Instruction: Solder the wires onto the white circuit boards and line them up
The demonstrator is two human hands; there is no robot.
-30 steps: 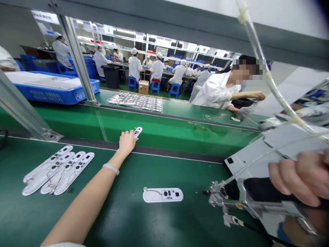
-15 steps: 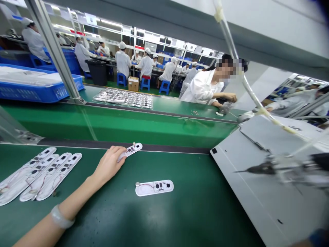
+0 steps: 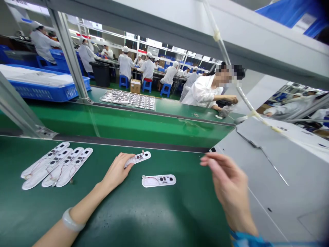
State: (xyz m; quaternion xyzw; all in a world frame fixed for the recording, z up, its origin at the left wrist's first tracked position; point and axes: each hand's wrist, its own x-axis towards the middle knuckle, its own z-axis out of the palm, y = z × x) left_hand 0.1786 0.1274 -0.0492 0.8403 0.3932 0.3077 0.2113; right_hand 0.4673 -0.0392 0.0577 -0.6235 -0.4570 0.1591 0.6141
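Across the desk
Four circuit casings left, near the far edge; lone casing mid-desk; another casing behind it, in the left grip; machine housing right.

My left hand and forearm are bare, with a smooth, rounded bangle around the arm, milky white and glossy. My right hand is also bare; bright blue material with paler patches circles its wrist, cropped by the lower edge.
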